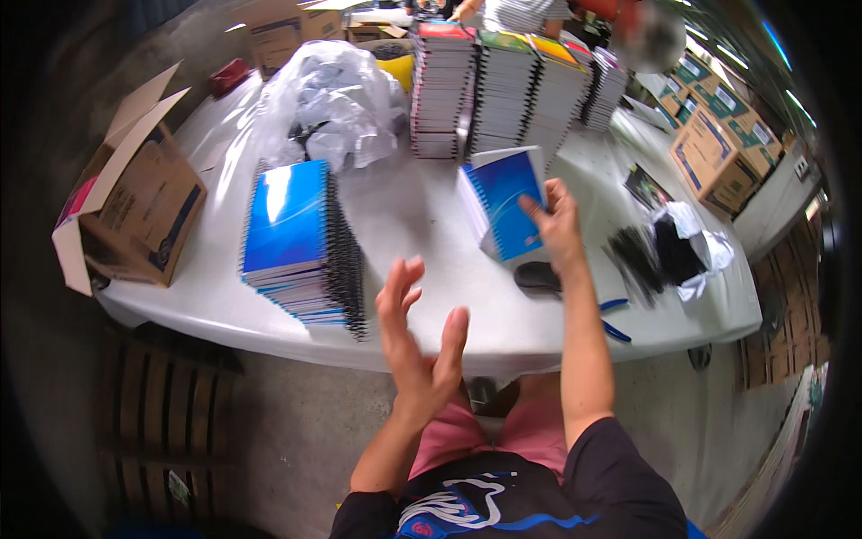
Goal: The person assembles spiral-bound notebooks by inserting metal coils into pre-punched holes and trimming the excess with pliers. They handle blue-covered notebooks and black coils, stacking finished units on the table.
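White-sheeted desk [404,211]: one blue-covered, rectangular spiral-bound notebook [505,214] sits right of centre. Right grip [561,234]: thumb against it; clasp cannot be confirmed. Left grip [413,350]: spread, empty. Apparent step: positioning the notebook; next move probably requires two-handed support.

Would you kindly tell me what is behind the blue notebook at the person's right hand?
Tall stacks of spiral-bound notebooks stand behind the blue notebook. It covers part of their lower front, so that portion cannot be seen.
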